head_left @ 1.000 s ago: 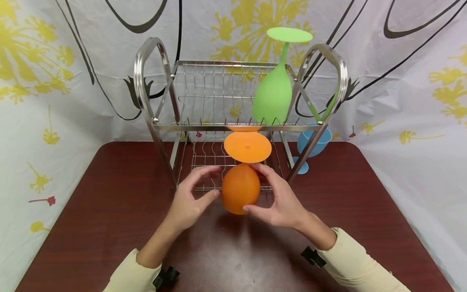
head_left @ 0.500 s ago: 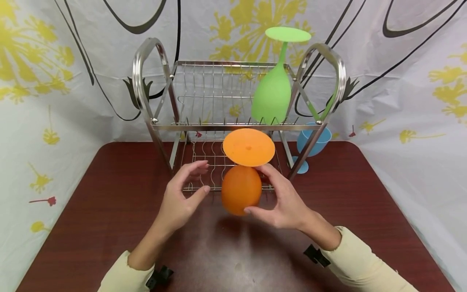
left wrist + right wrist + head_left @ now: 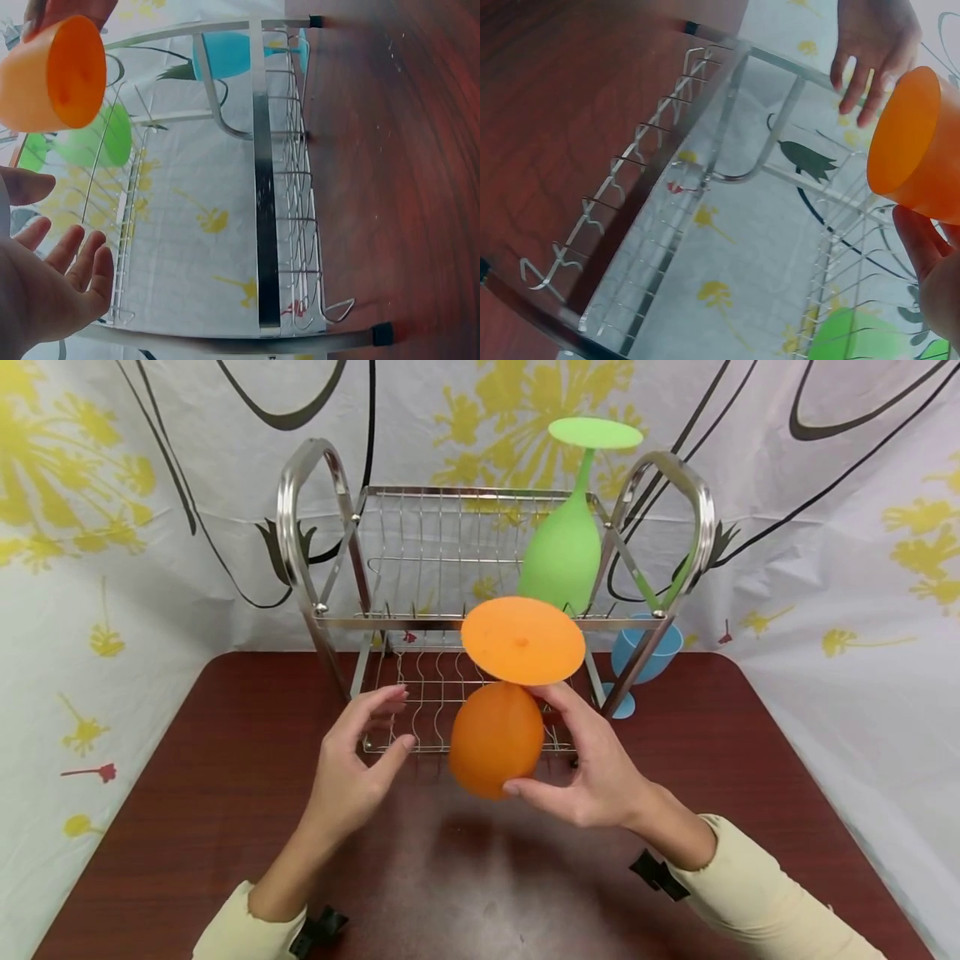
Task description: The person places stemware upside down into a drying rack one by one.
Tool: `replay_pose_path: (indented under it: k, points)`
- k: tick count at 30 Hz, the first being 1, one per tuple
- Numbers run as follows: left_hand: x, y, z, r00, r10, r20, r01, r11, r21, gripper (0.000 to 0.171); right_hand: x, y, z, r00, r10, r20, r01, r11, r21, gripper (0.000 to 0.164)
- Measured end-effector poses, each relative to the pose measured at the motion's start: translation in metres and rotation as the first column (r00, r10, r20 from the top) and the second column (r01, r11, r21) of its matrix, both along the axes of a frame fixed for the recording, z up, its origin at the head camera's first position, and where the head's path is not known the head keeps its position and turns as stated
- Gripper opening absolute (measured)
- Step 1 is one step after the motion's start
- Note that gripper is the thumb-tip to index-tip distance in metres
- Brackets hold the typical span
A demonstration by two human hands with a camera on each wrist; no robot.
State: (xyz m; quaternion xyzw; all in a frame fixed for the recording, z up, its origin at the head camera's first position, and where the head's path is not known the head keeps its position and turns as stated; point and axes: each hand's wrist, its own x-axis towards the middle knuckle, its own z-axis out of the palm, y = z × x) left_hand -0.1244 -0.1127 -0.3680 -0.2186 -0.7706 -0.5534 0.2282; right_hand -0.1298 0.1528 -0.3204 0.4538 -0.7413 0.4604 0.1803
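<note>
An orange goblet (image 3: 495,743) hangs upside down in front of the rack, its round foot on top and its bowl below. My right hand (image 3: 592,768) grips the bowl from the right, thumb in front and fingers behind. In the right wrist view the open mouth of the orange goblet (image 3: 904,139) shows. Left of the bowl and apart from it is my left hand (image 3: 352,768), fingers loosely bent and holding nothing. A green goblet (image 3: 562,556) stands inverted on the upper tier of the metal dish rack (image 3: 487,623), at its right end.
A blue goblet (image 3: 648,652) stands upright on the dark red table (image 3: 187,793), behind the rack's right leg. The rack's lower wire tier (image 3: 427,685) lies near the table surface. A patterned white sheet (image 3: 465,410) hangs behind.
My right hand has lifted the orange goblet slightly and brought it nearer, so its foot looks larger and higher. My left hand has drawn away to the left.
</note>
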Motion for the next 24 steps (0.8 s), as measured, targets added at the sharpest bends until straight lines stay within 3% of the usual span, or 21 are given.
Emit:
replay_pose_path:
  k: [12,24]
  points:
    - [0.000,-0.012,0.000,0.996,0.089,-0.024,-0.088,0.995,0.036,0.053,0.000,0.002,0.027,0.997,0.036,-0.070,-0.041,0.996,-0.076,0.087]
    - [-0.002,-0.017,0.003,0.986,0.166,-0.027,-0.162,0.979,0.123,0.050,-0.004,0.007,0.043,0.982,-0.078,-0.173,0.069,0.996,-0.055,0.087]
